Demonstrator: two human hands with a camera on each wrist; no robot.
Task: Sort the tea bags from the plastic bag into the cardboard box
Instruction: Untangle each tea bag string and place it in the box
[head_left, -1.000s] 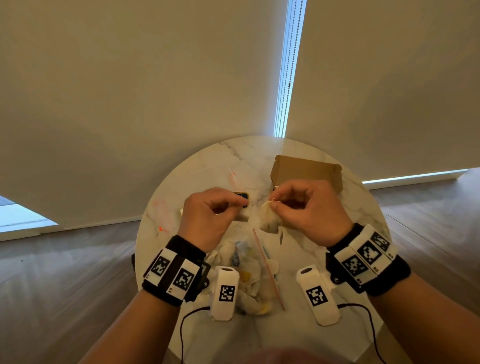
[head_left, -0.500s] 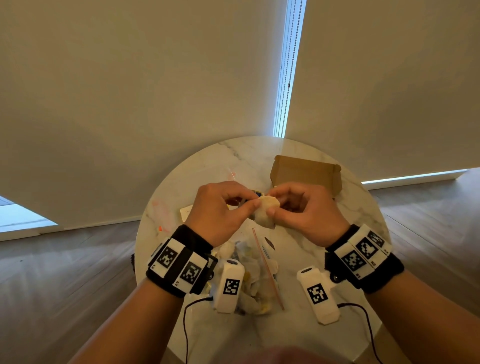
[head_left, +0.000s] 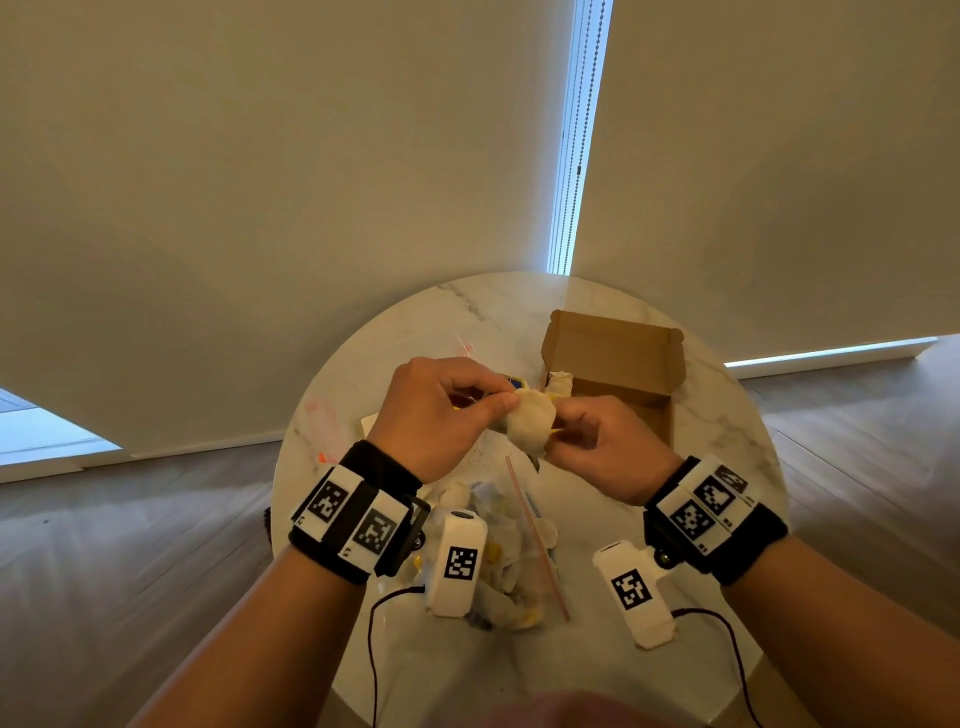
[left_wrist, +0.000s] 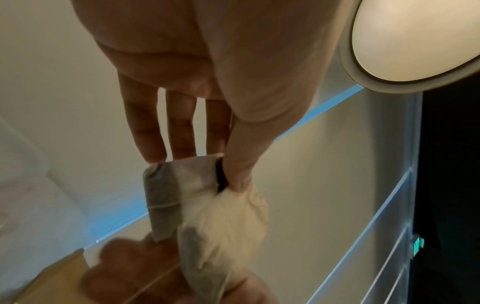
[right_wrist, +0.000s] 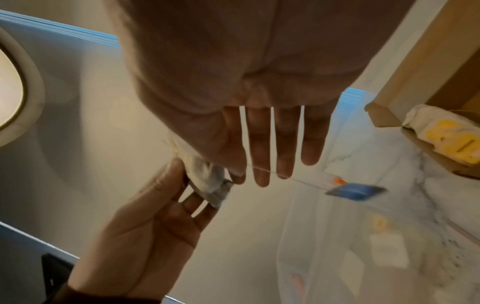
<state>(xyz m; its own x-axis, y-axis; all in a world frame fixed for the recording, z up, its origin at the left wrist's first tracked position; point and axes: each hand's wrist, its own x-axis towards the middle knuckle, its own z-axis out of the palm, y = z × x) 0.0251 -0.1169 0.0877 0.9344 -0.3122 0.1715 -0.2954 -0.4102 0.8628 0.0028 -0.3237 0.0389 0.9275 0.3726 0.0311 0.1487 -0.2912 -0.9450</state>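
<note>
Both hands meet above the table (head_left: 395, 332), and between them they hold 1 pale tea bag (head_left: 530, 423) in the air. Left hand (head_left: 441, 415) pinches its upper left edge with thumb and forefinger; in the left wrist view the thumb presses into the bag's top while the other fingers (left_wrist: 153, 131) lie straight behind it. Right hand (head_left: 602, 447) grips the bag's lower right side with curled fingers. Going by size: the round marble table carries everything else. At its far right stands the open cardboard box (head_left: 623, 364), flap up, with 1 tea bag (head_left: 560, 383) with a yellow tag already at its near left corner. Below the hands, near the table's front edge, lies the clear plastic bag (head_left: 535, 551) with a red zip strip, more tea bags bunched inside it. From the held bag a thin string runs to a small blue tag (right_wrist: 355, 192), blurred in the right wrist view and hanging free beyond the fingers.
</note>
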